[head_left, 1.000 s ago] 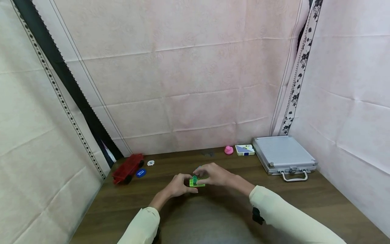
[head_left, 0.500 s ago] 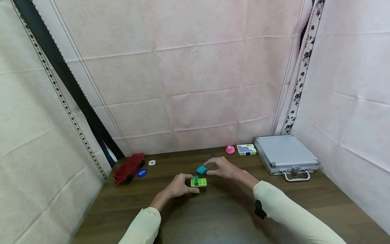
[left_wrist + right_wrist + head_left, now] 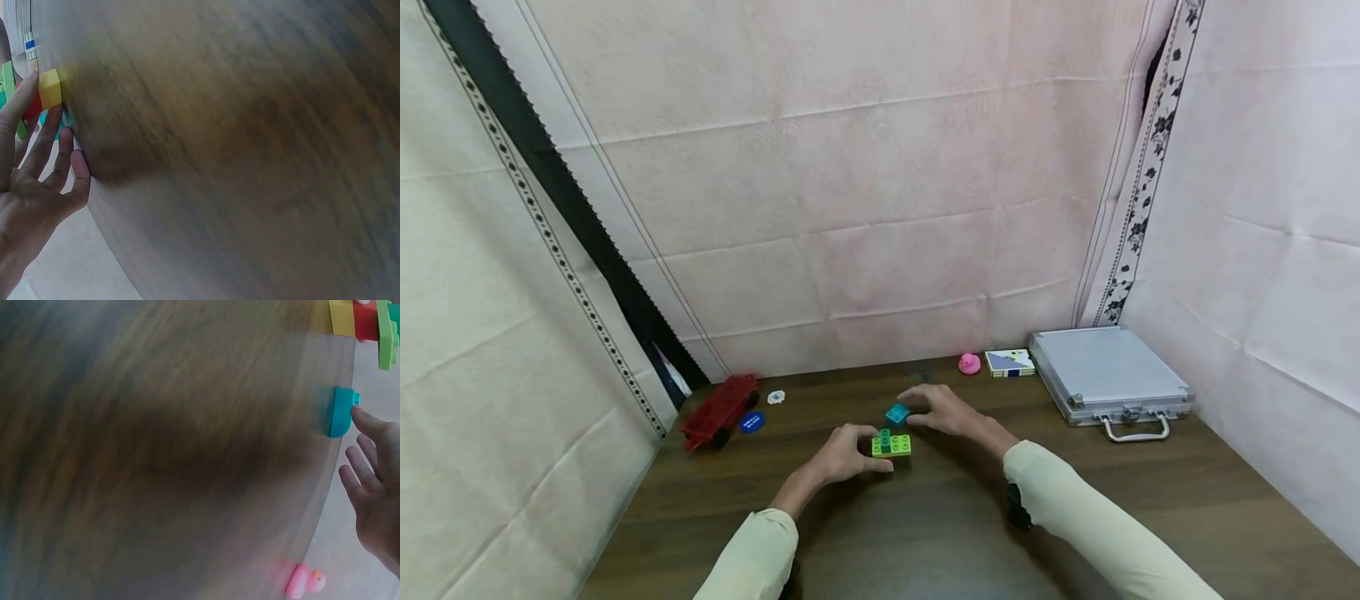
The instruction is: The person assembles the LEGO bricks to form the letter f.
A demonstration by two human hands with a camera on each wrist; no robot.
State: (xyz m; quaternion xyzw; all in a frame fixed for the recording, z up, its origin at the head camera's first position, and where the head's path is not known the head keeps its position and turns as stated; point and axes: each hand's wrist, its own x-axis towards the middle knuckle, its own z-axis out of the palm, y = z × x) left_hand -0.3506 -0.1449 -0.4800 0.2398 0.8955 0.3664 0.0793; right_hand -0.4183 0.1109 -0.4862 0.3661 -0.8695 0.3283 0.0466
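Left hand [image 3: 844,455] pinched the stack [image 3: 900,447] at lower centre, seemingly steadying it; right hand [image 3: 946,412], half open, bordered the teal brick [image 3: 897,414], grip unclear.

Both arms [image 3: 1086,504] extended forward, left hand [image 3: 842,454] pinching, right hand [image 3: 943,408] with fingers [image 3: 917,390] parted

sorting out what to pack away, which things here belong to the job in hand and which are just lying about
Seemingly part of the job:
block stack, gripped by the left hand
teal brick, right hand right beside it

Just lying about:
red toy vehicle
blue disc
small white piece
pink duck
flat box
silver case
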